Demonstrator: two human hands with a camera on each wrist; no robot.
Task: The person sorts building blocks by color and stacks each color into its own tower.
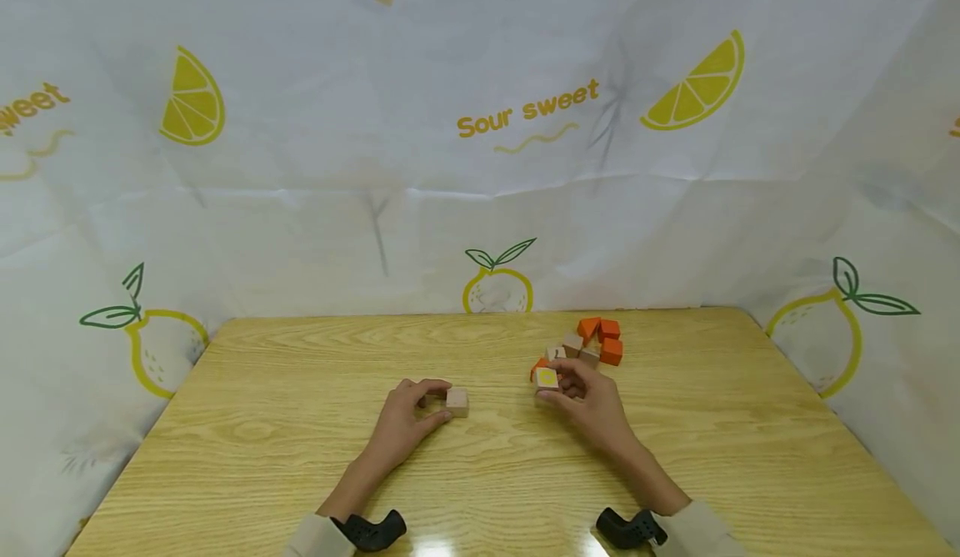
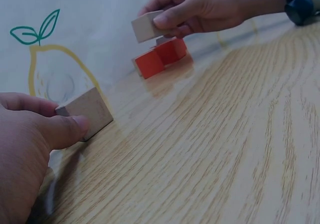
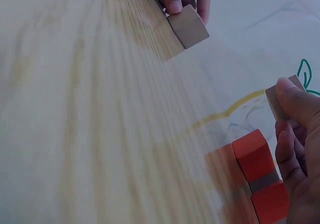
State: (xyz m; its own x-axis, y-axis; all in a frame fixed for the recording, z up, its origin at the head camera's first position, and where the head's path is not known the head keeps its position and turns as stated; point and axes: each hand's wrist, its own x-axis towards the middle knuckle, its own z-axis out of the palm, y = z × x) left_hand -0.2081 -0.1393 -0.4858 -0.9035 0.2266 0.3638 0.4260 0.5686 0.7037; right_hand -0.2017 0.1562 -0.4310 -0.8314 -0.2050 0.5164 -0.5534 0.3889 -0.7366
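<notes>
On the table, a plain wooden block is pinched between the thumb and fingers of my left hand. In the left wrist view this wooden block rests on the tabletop. My right hand pinches a second wooden block with a yellow ring printed on its top face. The left wrist view shows that block lifted above the table, over the red-orange blocks. Its printed face is hidden from both wrist cameras.
Behind my right hand lies a group of blocks: several red-orange ones and several plain wooden ones. The wood-grain table ends at a white curtain with lemon prints. Dark bands circle both wrists.
</notes>
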